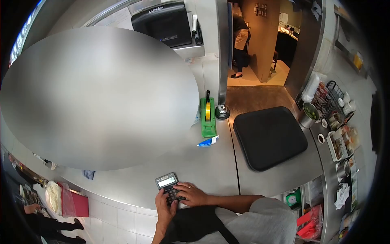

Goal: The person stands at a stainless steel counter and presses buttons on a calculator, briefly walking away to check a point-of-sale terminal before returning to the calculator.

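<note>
A dark calculator [167, 182] with a lit display lies at the front edge of the steel counter [203, 171]. At its lower left side is my left hand [164, 205], fingers bent along its edge and over the lower keys. From the right, my right hand [191, 194] reaches across the keys with its fingers spread, a ring on one of them. Beyond the hands, a green tape dispenser [209, 122] with yellow tape stands on the counter, and a blue and white correction tool [208, 141] lies just in front of it.
A black tray [270, 137] lies right of the counter seam. Beside the doorway sits a call bell [222, 111]. Containers and a metal pot [308, 115] line the right side. A large blurred area covers the left. Other people stand beyond the doorway and at lower left.
</note>
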A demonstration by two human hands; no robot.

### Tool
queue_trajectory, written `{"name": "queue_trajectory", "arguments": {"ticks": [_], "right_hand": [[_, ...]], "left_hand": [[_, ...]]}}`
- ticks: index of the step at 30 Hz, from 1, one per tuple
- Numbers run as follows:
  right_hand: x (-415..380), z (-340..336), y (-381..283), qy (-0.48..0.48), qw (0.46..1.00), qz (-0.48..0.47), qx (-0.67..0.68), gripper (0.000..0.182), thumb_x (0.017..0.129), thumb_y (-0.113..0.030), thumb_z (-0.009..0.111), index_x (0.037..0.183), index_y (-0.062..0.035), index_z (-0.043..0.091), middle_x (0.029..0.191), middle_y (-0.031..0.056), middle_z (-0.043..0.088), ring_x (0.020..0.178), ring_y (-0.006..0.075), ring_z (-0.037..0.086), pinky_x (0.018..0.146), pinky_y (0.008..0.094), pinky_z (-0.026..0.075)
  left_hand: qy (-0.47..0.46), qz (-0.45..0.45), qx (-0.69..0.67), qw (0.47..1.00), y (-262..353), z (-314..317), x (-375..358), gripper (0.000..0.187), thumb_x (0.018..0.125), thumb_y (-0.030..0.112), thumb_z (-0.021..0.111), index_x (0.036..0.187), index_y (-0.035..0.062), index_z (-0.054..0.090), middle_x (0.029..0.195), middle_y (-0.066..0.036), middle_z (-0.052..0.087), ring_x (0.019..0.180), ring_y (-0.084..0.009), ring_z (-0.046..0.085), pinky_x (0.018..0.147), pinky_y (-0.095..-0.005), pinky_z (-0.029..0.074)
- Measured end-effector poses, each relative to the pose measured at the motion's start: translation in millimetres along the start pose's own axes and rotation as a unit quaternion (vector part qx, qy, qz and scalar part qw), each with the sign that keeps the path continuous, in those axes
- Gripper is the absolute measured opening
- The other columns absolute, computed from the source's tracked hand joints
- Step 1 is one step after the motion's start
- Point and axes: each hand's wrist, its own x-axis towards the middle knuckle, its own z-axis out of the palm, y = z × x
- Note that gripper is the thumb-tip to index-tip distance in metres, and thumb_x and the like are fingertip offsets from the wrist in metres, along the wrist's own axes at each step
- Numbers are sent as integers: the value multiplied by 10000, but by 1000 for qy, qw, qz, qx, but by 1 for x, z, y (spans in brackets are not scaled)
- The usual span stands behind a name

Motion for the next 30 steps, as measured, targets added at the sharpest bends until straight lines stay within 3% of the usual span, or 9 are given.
{"name": "queue_trajectory", "arguments": {"ticks": [3,6,9,10,14,19,22,25,30], "right_hand": [[0,-2,-2,-2,1000,3,-1,293,859,-260,731,1099,-133,621,1532,98,421,1445,327,346,1163,526,301],[-1,-4,-3,13,1000,-3,0,337,845,-248,736,1134,-123,617,1527,105,428,1435,329,362,1160,522,307],[-1,5,7,42,999,-30,11,497,816,-234,744,1272,-91,609,1509,126,447,1403,337,406,1154,508,326],[1,7,10,55,997,-49,6,595,802,-216,742,1353,-62,577,1490,142,470,1381,345,431,1153,493,336],[2,5,1,19,1000,18,-6,595,778,-179,754,1330,-34,585,1487,179,473,1398,367,420,1164,487,320],[10,-12,-15,0,997,75,-16,608,828,-273,742,1362,-53,552,1537,177,399,1434,372,353,1183,519,277],[9,-10,-12,8,996,75,-37,609,840,-278,740,1372,-53,545,1533,174,410,1427,374,368,1181,518,279],[9,-8,-12,12,997,67,-39,606,832,-266,748,1360,-46,546,1530,176,413,1418,374,383,1178,520,283],[9,-9,-8,4,997,70,-20,567,832,-269,751,1317,-60,546,1530,161,399,1440,358,352,1186,540,258]], "left_hand": [[-69,30,169,983,6,-10,4,397,823,128,761,1163,16,590,1426,-307,452,1295,-467,451,1092,-523,357],[10,-16,38,999,15,-7,10,428,834,164,760,1197,20,586,1442,-321,431,1299,-483,436,1092,-532,348],[18,-21,55,998,5,-8,6,436,846,180,754,1217,26,585,1451,-322,421,1303,-491,433,1095,-538,340],[-36,-8,106,994,-3,-10,4,415,858,178,746,1211,21,594,1453,-323,417,1307,-490,431,1096,-546,333],[42,-101,59,992,9,-22,8,365,930,205,686,1174,-60,625,1452,-312,459,1311,-465,476,1087,-482,385],[48,-161,44,985,-6,-27,-17,289,966,92,606,1238,-6,592,1476,-249,468,1364,-392,471,1087,-421,416],[58,-173,-25,983,0,-20,-23,258,927,-34,538,1176,-17,604,1422,-274,504,1290,-438,509,1078,-474,418],[62,-148,6,987,-3,-17,-27,298,890,-103,504,1155,-3,596,1416,-268,512,1263,-442,525,1068,-482,427],[43,-110,69,991,-11,-14,-28,266,891,-62,564,1149,-2,578,1420,-269,505,1260,-434,532,1059,-469,436]]}}
